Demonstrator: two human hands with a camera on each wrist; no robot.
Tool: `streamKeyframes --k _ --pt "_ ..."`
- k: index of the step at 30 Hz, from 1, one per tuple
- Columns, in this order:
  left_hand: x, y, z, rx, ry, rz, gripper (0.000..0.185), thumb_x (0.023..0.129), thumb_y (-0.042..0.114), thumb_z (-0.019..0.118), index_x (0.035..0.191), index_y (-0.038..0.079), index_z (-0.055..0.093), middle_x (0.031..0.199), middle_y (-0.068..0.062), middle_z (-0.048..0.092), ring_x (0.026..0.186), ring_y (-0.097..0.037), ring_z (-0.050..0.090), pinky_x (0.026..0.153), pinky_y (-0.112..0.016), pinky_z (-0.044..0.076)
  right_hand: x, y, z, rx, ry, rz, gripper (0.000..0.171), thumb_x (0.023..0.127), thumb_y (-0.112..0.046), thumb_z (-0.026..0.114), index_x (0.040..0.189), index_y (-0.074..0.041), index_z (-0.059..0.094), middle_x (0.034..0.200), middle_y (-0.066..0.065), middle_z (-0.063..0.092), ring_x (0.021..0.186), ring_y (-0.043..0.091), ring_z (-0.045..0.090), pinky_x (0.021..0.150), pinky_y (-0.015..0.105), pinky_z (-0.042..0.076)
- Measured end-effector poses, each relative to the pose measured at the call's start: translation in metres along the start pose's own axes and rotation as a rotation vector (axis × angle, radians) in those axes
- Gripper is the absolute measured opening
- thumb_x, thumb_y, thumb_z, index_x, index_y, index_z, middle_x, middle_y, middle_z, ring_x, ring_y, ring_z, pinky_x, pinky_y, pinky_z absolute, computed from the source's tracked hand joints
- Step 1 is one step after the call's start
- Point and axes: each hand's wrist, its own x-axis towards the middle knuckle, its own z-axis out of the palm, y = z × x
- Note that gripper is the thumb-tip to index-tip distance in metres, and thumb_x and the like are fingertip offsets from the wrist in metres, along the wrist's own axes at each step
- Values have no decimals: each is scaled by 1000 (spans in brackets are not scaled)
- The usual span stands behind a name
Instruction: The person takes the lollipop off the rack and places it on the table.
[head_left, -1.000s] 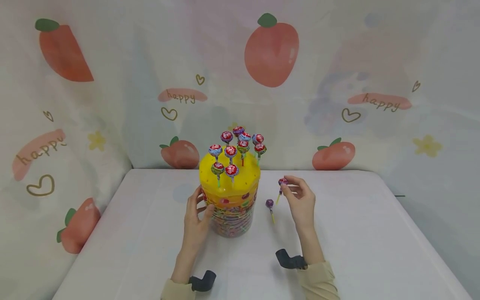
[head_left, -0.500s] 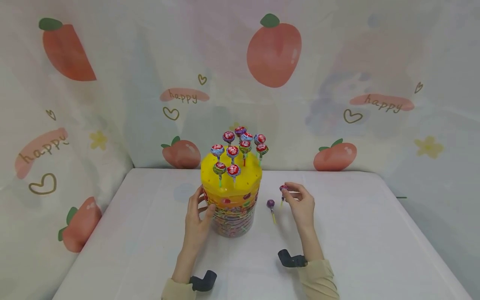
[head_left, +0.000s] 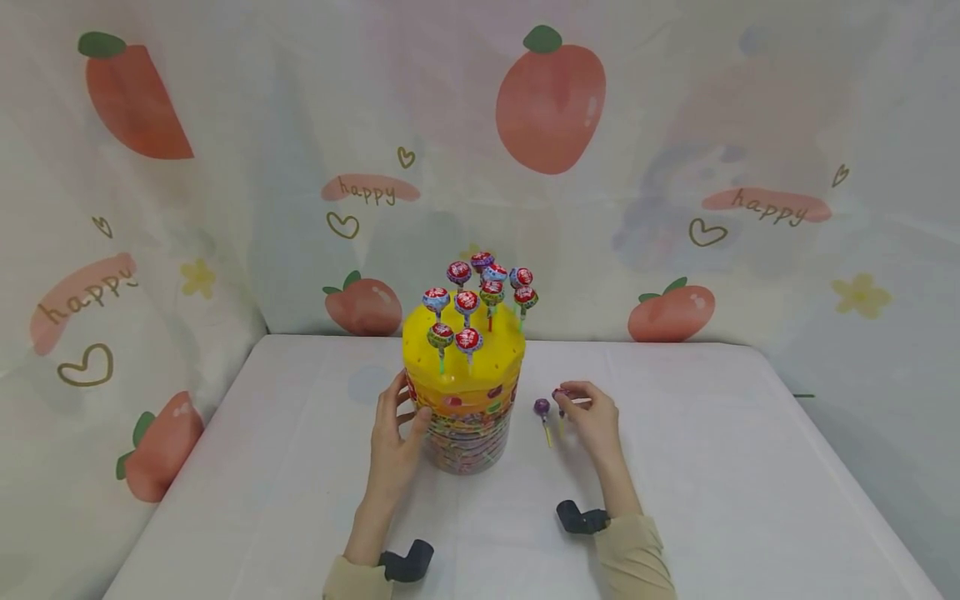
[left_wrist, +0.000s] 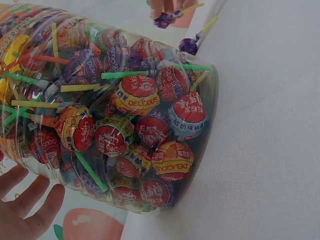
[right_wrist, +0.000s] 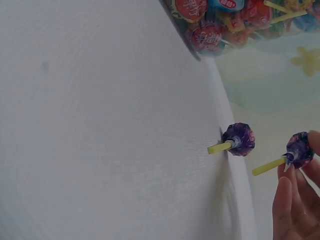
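Note:
A clear jar (head_left: pixel 465 433) packed with wrapped lollipops stands mid-table under a yellow lid (head_left: pixel 462 367), where several lollipops (head_left: pixel 467 302) stand upright in holes. My left hand (head_left: pixel 408 410) grips the jar's left side, thumb across the front; the left wrist view shows the jar (left_wrist: pixel 115 110) close up and my fingers (left_wrist: pixel 27 205) beside it. My right hand (head_left: pixel 572 402) pinches a purple-wrapped lollipop (head_left: pixel 558 393) low over the table. The right wrist view has this lollipop (right_wrist: pixel 299 149) at my fingertips (right_wrist: pixel 287 195). A second purple lollipop (head_left: pixel 542 408) (right_wrist: pixel 238 139) lies on the cloth just to its left.
The white-covered table (head_left: pixel 712 467) reaches back to a curtain printed with peaches (head_left: pixel 550 100), which also closes the left side. The jar's base (right_wrist: pixel 220 30) stands close to the loose lollipop.
My right hand has come down and slightly left with its lollipop, from beside the lid to just above the table next to the lying lollipop. Left hand and jar have stayed put.

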Motion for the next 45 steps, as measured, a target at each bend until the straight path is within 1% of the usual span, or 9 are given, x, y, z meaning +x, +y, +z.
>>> streamKeyframes --k 10,14,19,24,29,37,41,45 --pt "0 -1 0 1 2 -1 63 94 27 60 149 20 31 143 -6 44 127 -23 48 98 -47 51 4 10 5 -107 -13 74 28 88 -20 67 110 -2 67 101 20 68 69 8 62 59 19 46" --pt "0 -1 0 0 1 0 63 95 28 59 150 20 30 143 -6 44 127 -23 48 98 -48 50 5 12 6 -145 -15 111 30 89 -22 67 111 -3 67 102 18 68 68 9 62 59 20 43" --pt "0 0 -1 -2 -1 -7 62 95 28 59 149 20 31 143 -6 44 128 -23 48 98 -47 50 5 12 9 -158 -28 146 30 89 -22 66 112 -3 66 102 18 68 70 13 63 59 20 44" --pt "0 0 0 3 2 2 62 95 27 59 149 18 32 142 -7 45 126 -24 49 97 -47 51 4 13 10 -179 -18 152 30 90 -23 65 113 -3 66 102 18 68 74 17 64 58 19 45" --pt "0 -1 0 16 7 13 62 94 26 59 149 17 32 141 -7 46 126 -23 50 96 -46 52 4 14 11 -209 4 137 30 90 -23 65 111 -2 66 99 18 67 72 17 64 56 19 43" --pt "0 -1 0 10 9 16 61 94 25 59 149 17 32 142 -8 45 126 -25 50 96 -47 52 4 16 14 -221 20 112 27 89 -21 66 107 -1 67 92 15 66 69 17 60 55 21 42" --pt "0 -1 0 -1 12 25 62 94 25 60 148 16 32 142 -9 45 126 -27 50 96 -49 52 5 18 15 -214 22 106 25 88 -19 66 105 -1 66 90 15 65 67 16 60 55 21 43" --pt "0 -1 0 -4 15 25 62 94 26 60 148 16 33 141 -9 45 125 -27 49 96 -49 52 6 17 15 -213 24 108 26 88 -19 67 107 0 66 91 14 64 68 16 60 55 21 42"
